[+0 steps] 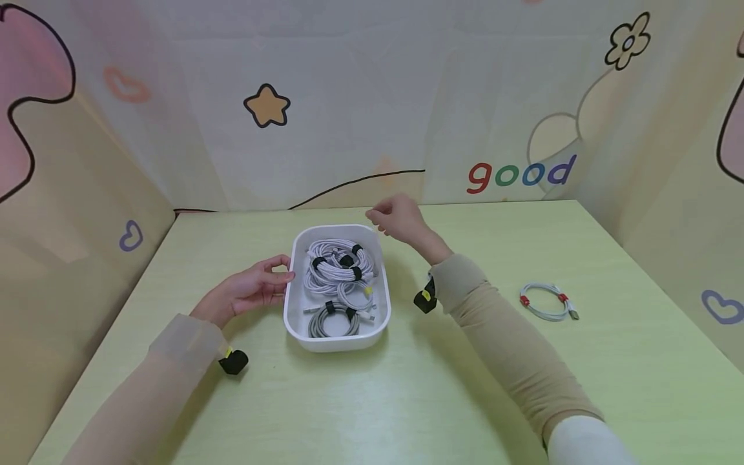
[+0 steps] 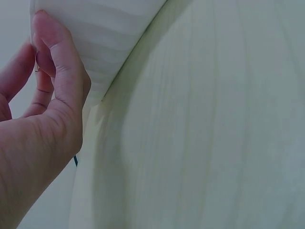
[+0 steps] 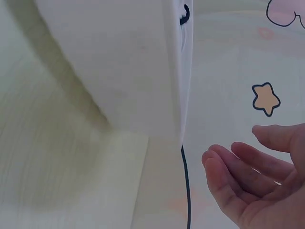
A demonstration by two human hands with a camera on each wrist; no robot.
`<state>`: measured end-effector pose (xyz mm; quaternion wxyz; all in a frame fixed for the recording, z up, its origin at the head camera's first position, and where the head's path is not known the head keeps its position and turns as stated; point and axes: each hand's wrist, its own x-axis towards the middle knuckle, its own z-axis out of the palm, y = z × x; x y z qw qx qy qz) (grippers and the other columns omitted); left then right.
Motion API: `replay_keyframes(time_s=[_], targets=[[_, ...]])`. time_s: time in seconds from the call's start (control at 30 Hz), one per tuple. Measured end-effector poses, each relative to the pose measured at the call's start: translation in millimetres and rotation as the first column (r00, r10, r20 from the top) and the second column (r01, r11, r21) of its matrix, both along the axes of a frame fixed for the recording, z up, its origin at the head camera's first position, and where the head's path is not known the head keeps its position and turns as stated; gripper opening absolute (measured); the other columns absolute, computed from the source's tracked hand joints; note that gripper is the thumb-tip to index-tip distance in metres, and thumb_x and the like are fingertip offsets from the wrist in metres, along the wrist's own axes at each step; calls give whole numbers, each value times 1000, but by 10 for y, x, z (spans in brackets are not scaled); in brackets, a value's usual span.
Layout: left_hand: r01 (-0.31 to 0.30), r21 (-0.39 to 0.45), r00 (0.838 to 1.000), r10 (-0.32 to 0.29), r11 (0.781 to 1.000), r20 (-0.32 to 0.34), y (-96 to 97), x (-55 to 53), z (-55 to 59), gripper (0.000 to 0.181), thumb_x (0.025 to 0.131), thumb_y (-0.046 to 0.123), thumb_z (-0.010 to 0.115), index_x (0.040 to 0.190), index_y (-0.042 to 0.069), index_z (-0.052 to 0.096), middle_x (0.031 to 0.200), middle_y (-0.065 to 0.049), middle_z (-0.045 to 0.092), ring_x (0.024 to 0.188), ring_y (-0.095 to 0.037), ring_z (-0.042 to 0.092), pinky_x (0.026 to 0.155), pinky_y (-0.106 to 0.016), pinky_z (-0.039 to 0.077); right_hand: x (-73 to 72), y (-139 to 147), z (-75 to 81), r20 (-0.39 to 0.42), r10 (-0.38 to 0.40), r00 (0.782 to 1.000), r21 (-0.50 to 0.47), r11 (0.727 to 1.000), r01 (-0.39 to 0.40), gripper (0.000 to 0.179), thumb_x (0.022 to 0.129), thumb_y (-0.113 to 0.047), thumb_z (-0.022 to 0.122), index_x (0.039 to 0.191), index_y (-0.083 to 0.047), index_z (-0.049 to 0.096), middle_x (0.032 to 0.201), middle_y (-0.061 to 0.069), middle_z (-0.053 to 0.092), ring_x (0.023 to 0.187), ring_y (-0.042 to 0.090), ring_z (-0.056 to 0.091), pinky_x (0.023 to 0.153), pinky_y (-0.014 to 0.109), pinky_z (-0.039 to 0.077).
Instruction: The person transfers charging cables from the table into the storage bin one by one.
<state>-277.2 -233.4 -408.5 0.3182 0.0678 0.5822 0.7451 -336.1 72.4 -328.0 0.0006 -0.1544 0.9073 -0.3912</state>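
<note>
A white plastic bin [image 1: 337,344] stands on the table, with coiled cables inside. Large white cable coils [image 1: 316,281] with black ties lie toward its far end; a grey cable coil [image 1: 316,325] lies at the near end. On the bin's left side my left hand [image 1: 250,292] holds the rim, thumb over the edge. The left wrist view shows the hand [image 2: 57,114] against the bin's wall [image 2: 109,33]. Past the far right corner hovers my right hand [image 1: 401,219], fingers loosely bent. Nothing shows between its fingers [image 3: 219,179] in the right wrist view.
A pale cable coil [image 1: 549,318] with red ties lies on the table [image 1: 465,400] to the right. Behind the table hangs a printed curtain [image 1: 360,84], and more printed cloth runs along both sides.
</note>
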Motion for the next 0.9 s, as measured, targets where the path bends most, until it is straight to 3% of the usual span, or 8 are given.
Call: replay_keyframes(time_s=[0.13,0.3,0.47,0.67,0.9], targets=[[3,-12,1000,-3,1000,-8,-4,-2,9,14,100,4,47,100,17,48,104,-1,55,84,-13,64,73,-28,57,8,204,35,-39,-36,999,10,999,37,27,96,-22,58,106,0,69,98,20,71,86,33,69,65,27,56],[2,-23,1000,-2,1000,-4,-2,-6,7,14,100,3,45,100,17,48,103,-1,56,85,-13,64,73,-29,57,60,564,77,-48,-61,997,105,992,66,26,96,-22,58,106,0,70,101,18,71,88,30,67,75,35,56],[6,-13,1000,-6,1000,-6,-2,0,-2,15,100,3,45,99,17,49,100,-2,57,84,-14,64,74,-28,57,113,986,90,-58,-79,995,217,972,90,28,97,-19,56,111,2,68,110,21,68,98,33,63,88,46,53],[26,-12,999,-27,1000,-22,14,-17,0,14,101,3,45,100,17,49,99,-1,58,84,-14,63,74,-27,57,186,1518,82,-35,-127,991,306,943,131,30,97,-16,53,117,6,63,116,26,64,102,39,61,90,50,52],[10,-48,1000,-11,999,-23,-19,-5,-8,14,100,4,46,100,18,49,101,-1,57,87,-15,63,76,-29,57,258,2031,38,63,-76,995,409,911,44,29,91,-5,53,113,11,62,112,31,64,99,43,62,88,54,52]])
